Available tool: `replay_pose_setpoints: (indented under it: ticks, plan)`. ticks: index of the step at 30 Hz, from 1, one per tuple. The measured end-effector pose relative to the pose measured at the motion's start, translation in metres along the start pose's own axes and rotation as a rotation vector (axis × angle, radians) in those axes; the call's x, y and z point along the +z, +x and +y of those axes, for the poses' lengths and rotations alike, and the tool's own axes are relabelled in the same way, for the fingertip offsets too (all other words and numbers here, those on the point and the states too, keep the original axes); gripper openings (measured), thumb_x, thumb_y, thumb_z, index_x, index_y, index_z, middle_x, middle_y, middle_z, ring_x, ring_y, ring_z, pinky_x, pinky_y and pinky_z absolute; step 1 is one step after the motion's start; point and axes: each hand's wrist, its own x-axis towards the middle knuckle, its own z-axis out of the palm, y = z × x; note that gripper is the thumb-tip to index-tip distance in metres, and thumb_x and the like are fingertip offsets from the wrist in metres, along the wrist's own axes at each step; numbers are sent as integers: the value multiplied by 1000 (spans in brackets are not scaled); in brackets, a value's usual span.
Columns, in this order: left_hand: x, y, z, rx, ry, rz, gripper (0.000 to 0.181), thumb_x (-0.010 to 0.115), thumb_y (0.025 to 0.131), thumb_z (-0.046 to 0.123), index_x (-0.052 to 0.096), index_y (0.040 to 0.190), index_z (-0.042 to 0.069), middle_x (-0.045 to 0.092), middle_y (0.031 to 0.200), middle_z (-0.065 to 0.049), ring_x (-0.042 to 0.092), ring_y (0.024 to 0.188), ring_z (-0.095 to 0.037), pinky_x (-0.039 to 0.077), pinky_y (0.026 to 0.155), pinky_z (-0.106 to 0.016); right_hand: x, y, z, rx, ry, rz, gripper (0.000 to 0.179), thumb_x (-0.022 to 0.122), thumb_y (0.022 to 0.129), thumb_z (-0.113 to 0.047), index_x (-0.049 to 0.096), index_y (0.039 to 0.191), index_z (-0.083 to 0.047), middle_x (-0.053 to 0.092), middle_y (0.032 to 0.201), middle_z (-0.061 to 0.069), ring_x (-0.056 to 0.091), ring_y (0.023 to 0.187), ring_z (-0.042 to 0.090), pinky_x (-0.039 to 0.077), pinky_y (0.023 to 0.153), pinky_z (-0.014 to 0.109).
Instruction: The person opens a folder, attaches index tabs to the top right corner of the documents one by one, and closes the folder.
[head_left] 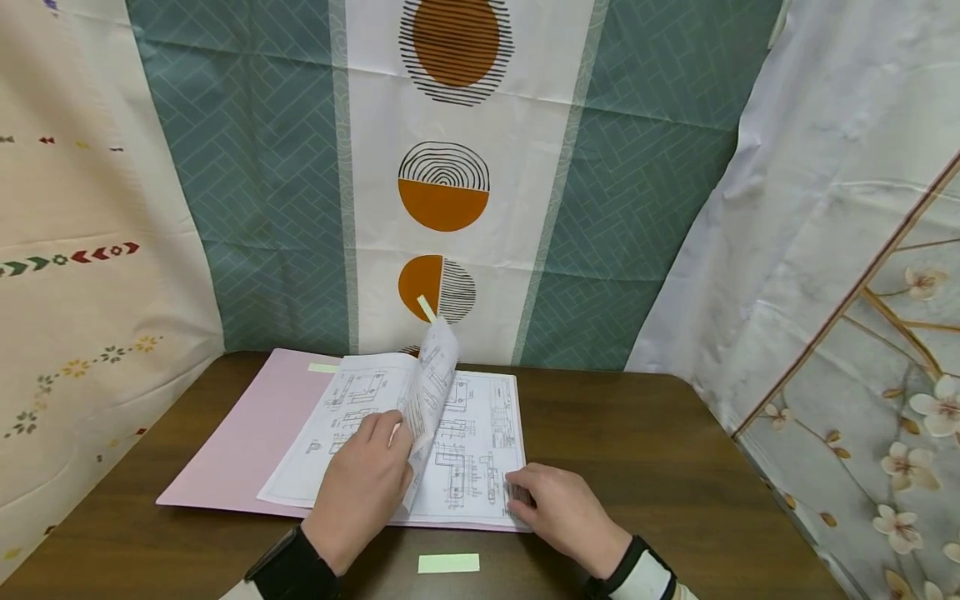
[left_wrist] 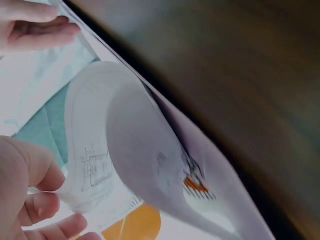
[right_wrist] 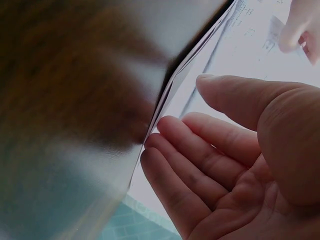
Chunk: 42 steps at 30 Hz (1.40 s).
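A booklet of technical drawings [head_left: 483,417] lies spread on the table in a pink folder [head_left: 236,433]. One raised page [head_left: 433,375] stands curled up from the middle, a pale green tab [head_left: 426,308] at its top. My left hand [head_left: 367,475] is over the left-hand sheets and pinches the edge of this page; in the left wrist view the curved page [left_wrist: 90,130] meets the thumb and fingertips. My right hand [head_left: 566,512] rests at the booklet's lower right corner, its fingers [right_wrist: 187,160] loosely extended along the edge in the right wrist view.
Near me on the brown wooden table [head_left: 637,442] lies a pale green strip [head_left: 448,563]. Another green tab [head_left: 322,367] sits on the folder's upper part. Patterned cloth [head_left: 465,183] hangs behind the table, with further cloths at both sides.
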Motion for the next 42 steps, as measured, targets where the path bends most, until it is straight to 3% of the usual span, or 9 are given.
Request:
replay_pose_setpoints:
  ticks: [8,14,23,34,37,42]
  plan:
    - [-8,-12,-13,25,85,3,29,86,83,2,65,101,-7,62,143,-32,60,136,-52,52,111,-59,-1,0,0,12,-11,4,23,90,94,-18,83,113,-8,73,97,-4,52,74,3,48,67,25]
    - [-11,-15,-17,17,90,-40,35,90,79,-8,63,102,-5,68,134,-31,63,132,-51,48,114,-62,0,1,0,26,-2,-5,23,90,94,-18,84,115,-8,75,100,-3,54,75,4,49,68,27]
    - [-9,-19,-17,-6,60,-137,61,93,74,-14,64,125,3,67,129,-27,64,128,-49,46,116,-62,0,1,-1,22,-4,11,20,89,95,-17,84,113,-9,76,99,-3,54,75,4,50,68,27]
    - [-8,-23,-19,49,94,-128,46,89,75,-16,66,110,0,66,114,-27,62,127,-51,46,115,-63,0,1,-3,17,-11,6,17,87,97,-16,84,113,-10,76,101,-3,54,76,4,51,70,28]
    - [-8,-23,-20,36,97,-150,51,87,77,-15,66,120,3,65,110,-26,62,124,-51,46,114,-63,0,1,-3,14,-12,8,17,87,97,-16,84,112,-10,76,100,-3,54,76,3,52,70,28]
    - [-10,-23,-19,-2,116,-250,68,92,79,-6,69,141,12,66,116,-29,62,123,-51,45,114,-65,0,1,-3,9,-17,14,16,86,97,-16,84,112,-10,77,101,-3,55,76,3,53,70,29]
